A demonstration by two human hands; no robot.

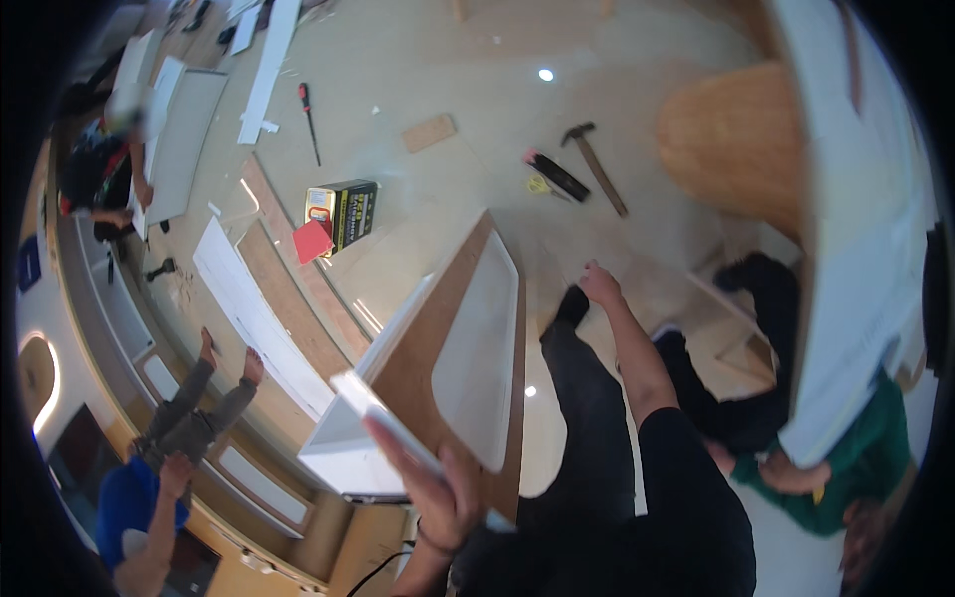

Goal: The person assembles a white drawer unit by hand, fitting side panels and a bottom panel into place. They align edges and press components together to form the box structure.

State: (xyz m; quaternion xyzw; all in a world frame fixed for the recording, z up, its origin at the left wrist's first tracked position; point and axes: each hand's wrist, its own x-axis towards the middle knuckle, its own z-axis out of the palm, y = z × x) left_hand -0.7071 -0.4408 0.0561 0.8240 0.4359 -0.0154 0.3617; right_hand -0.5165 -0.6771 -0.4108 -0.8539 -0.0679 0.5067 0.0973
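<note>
A: The wearer's left hand [438, 493] grips the near edge of a white cabinet door [468, 348], fingers wrapped over its rim. The door tilts up off the floor [418, 60], its recessed white face and brown edge turned toward the camera.

B: And the right hand [600, 284]?

A: It reaches away along a bare forearm, down near the floor just past the door's far end. Whether its fingers are open or curled cannot be told from this angle. The wearer's dark trouser leg [587, 398] lies between door and arm.

B: What surrounds the door?

A: A yellow-and-black box [343, 211] with a red card [312, 242] against it sits on the floor beyond the door's left side. Further off lie a hammer [595, 159], a black flat tool [557, 175] and a red-handled screwdriver [309, 121]. A small wood block [430, 131] rests between them.

B: Others in the room?

A: One person in a blue shirt [134, 502] sits at lower left, bare feet near a long white panel [259, 323]. Another, in green [856, 468], crouches at lower right, a hand [786, 473] on a large white board [856, 249]. A third works at upper left among more white panels [184, 129].
</note>
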